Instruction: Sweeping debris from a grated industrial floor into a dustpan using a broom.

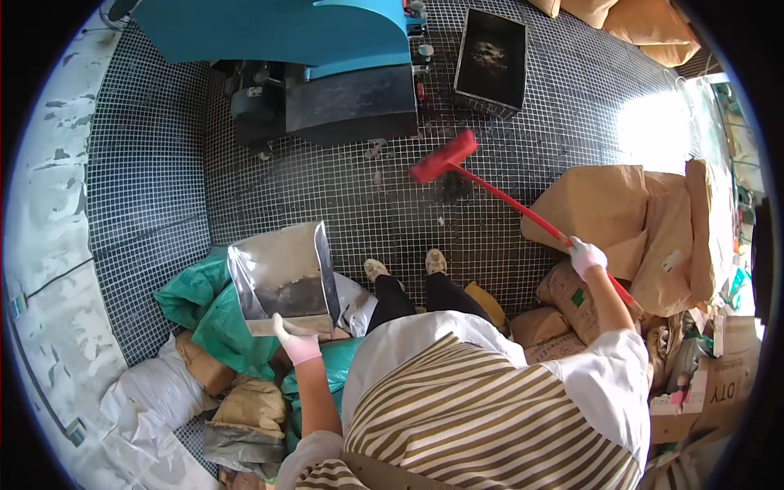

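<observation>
My left hand [296,343], in a pale glove, is closed on the edge of a shiny metal dustpan [282,251]. Dark residue coats part of the pan's inside. On the right, my gloved right hand [586,256] grips the red handle of a broom [523,208]. Its red head [445,157] is out over the tiled floor, ahead of my feet. Dark powder [452,190] lies in a patch just below the broom head. The fingertips of my left hand are partly hidden by the pan.
A blue machine [351,33] stands far ahead, left of a black open bin [490,61] with pale residue inside. Large brown paper sacks [588,204] sit at the right. Green sacks [237,327] and white bags [159,392] are heaped at the left.
</observation>
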### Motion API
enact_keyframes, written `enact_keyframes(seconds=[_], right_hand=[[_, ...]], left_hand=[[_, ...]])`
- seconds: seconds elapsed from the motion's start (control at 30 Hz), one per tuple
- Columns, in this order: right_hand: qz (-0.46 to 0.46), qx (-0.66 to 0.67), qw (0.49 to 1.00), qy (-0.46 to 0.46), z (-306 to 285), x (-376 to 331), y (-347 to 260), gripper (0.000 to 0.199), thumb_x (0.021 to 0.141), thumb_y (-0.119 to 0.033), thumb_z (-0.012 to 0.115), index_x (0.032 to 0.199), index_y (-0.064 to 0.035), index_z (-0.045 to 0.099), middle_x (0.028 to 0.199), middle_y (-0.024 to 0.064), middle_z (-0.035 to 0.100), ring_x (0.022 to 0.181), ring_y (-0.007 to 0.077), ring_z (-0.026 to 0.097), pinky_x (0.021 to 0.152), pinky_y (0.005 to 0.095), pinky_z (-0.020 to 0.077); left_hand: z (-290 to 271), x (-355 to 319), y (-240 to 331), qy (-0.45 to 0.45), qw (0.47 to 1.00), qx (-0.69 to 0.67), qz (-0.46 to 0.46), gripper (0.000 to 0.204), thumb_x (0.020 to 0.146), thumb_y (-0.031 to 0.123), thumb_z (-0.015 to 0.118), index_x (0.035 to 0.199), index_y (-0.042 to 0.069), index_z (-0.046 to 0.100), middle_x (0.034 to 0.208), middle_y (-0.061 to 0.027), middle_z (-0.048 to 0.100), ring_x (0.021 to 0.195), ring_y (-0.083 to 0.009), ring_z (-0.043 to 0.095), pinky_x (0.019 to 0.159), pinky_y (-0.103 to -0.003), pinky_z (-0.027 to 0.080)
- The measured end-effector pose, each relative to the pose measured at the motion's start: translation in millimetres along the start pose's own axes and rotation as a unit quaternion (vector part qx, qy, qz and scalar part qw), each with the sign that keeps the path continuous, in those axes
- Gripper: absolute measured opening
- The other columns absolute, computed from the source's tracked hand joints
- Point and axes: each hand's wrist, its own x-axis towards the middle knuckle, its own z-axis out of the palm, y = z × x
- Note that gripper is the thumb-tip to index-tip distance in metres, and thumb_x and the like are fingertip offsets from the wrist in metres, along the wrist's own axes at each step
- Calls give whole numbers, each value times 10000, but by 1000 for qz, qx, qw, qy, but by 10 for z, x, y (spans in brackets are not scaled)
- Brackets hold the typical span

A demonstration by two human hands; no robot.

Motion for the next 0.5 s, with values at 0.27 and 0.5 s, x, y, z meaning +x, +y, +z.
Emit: enact_keyframes(seconds=[0.27,0.5], right_hand=[[-76,-92,991,61,-449,-571,245,358,908,-288,454,1260,-224,458,777,128,662,723,324,650,667,436,514],[-243,-46,967,-53,-517,-246,-1623,524,901,-91,396,1354,-352,356,841,129,659,758,297,664,641,415,531]], left_hand=[[270,-145,-117,16,1000,10,-3,275,727,440,689,686,267,480,841,123,448,882,-22,390,885,-284,299],[280,-311,-65,26,999,1,34,279,728,440,686,682,263,474,880,88,478,864,-83,449,870,-300,357]])
